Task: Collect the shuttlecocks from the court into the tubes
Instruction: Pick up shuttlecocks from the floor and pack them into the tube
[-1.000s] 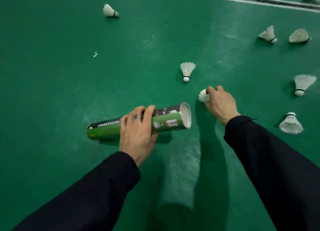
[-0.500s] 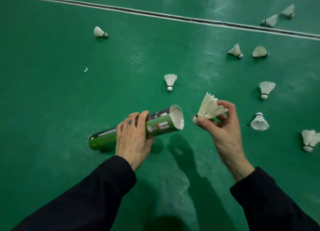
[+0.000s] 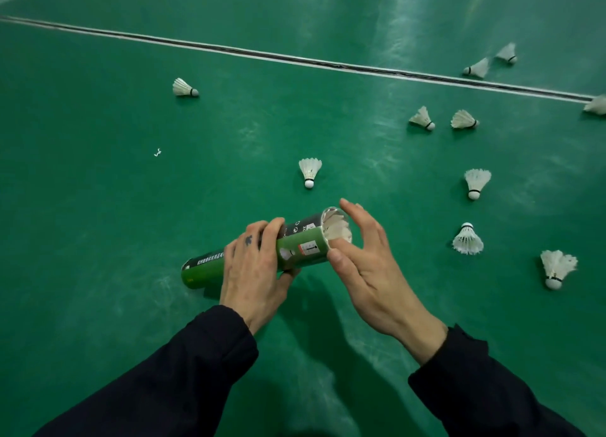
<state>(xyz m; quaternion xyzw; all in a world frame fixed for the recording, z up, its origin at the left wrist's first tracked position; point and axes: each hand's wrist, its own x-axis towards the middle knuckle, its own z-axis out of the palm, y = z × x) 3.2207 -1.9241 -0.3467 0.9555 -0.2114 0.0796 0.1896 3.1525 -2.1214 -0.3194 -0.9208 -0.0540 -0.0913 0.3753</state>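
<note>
My left hand grips a green and black tube around its middle, held above the court with its mouth pointing right. A white shuttlecock sits in the tube's mouth, feathers outward. My right hand is at the mouth with straight fingers, palm against the feathers and thumb at the tube's rim. Several more shuttlecocks lie on the green floor: one just beyond the tube, one far left, and others to the right.
A white and black court line crosses the floor at the back. More shuttlecocks lie near it at the right. A tiny white scrap lies at the left.
My right hand picked a shuttlecock off the floor, carried it to the tube's mouth and put it in. The fingers that pinched it are now straight against its feathers.
</note>
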